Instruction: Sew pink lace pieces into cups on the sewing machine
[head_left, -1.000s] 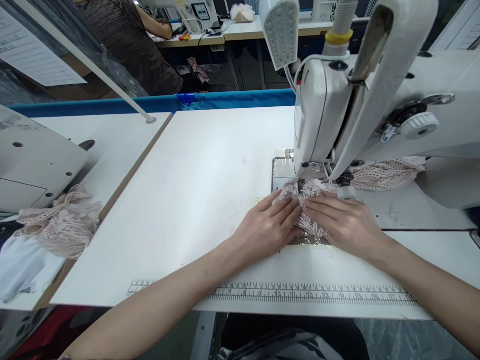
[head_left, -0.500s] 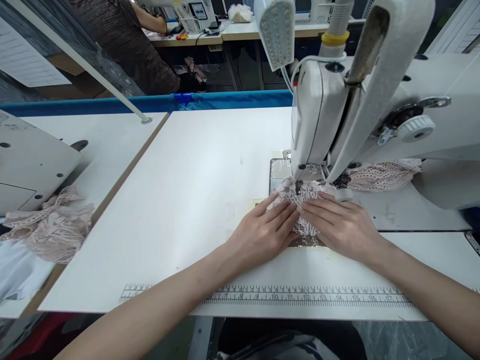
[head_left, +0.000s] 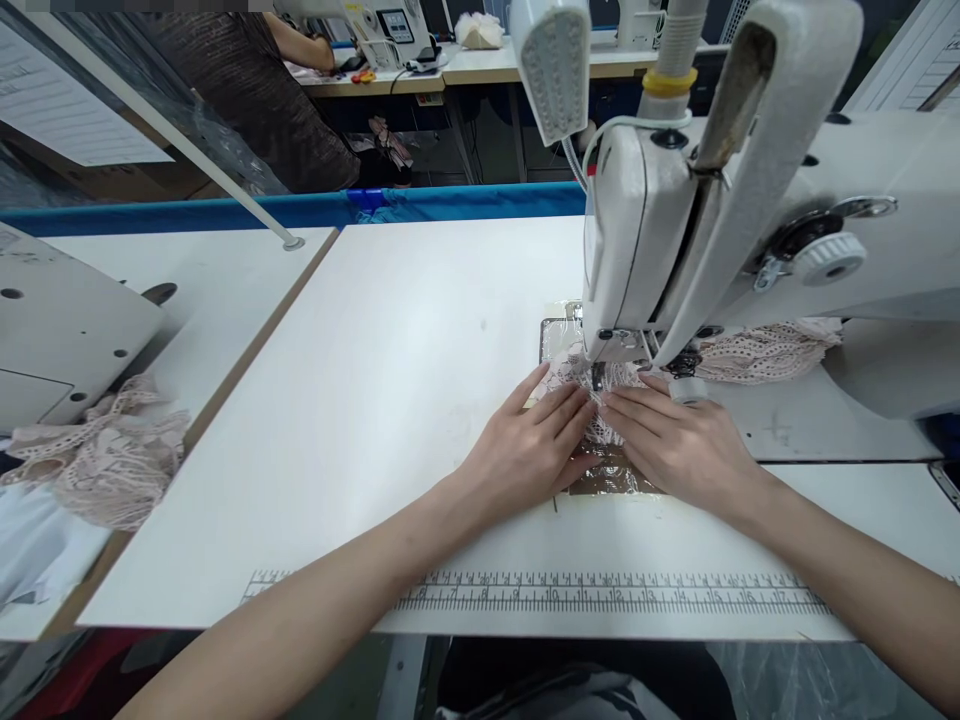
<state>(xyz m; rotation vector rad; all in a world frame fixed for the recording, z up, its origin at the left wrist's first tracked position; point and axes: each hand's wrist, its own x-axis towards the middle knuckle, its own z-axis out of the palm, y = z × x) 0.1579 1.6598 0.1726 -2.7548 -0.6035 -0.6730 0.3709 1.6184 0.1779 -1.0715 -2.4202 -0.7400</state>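
Note:
A piece of pale pink lace fabric [head_left: 604, 430] lies under the presser foot [head_left: 598, 374] of a white sewing machine [head_left: 626, 220]. My left hand [head_left: 536, 435] rests flat on the lace's left side, fingers stretched toward the needle area. On the right side, my right hand [head_left: 675, 435] lies flat too, its fingertips close to those of the left. Both hands are open and press the lace from above without gripping it. Part of the lace is hidden beneath the fingers.
More pink lace [head_left: 772, 350] lies behind the needle, under the machine arm. A printed ruler [head_left: 555, 592] runs along the table's front edge. At left are another machine [head_left: 67, 330] and a lace bundle [head_left: 124, 460]. A person [head_left: 255, 100] works beyond the blue cloth edge [head_left: 480, 198].
The lace has moved away from me under the presser foot, uncovering more brown tape in front. My left hand has shifted slightly forward with it; the right has barely moved.

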